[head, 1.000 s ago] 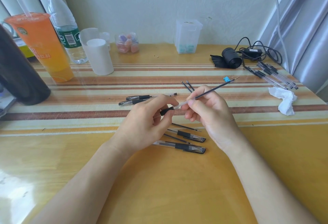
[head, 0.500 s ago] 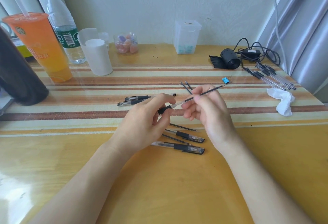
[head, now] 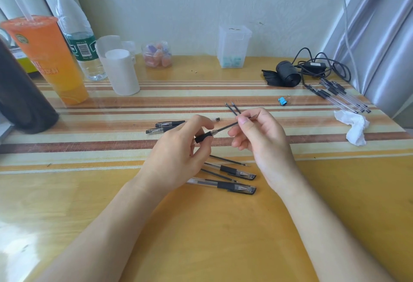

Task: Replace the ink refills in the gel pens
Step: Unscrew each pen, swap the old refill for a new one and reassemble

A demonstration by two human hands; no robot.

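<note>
My left hand (head: 178,154) grips a clear pen barrel (head: 203,136) by its black rubber grip. A thin black ink refill (head: 225,127) sticks out of the barrel's open end, and my right hand (head: 257,136) pinches it near the tip. Two capped gel pens (head: 232,186) and loose refills (head: 228,160) lie on the table under my hands. Two more capped pens (head: 165,126) lie behind my left hand. Two loose refills (head: 232,108) rest just beyond my right fingers. A bundle of several pens (head: 339,96) lies at the far right.
An orange drink cup (head: 49,58), water bottle (head: 78,35), white cup (head: 121,71) and a dark object (head: 20,93) stand at the left. A candy jar (head: 157,54), clear box (head: 233,46), black roll with cables (head: 288,74), blue binder clip (head: 282,101) and crumpled tissue (head: 353,125) lie behind and right.
The refill has slid deeper into the barrel, so less of it sticks out. My right hand has moved left, closer to my left hand.
</note>
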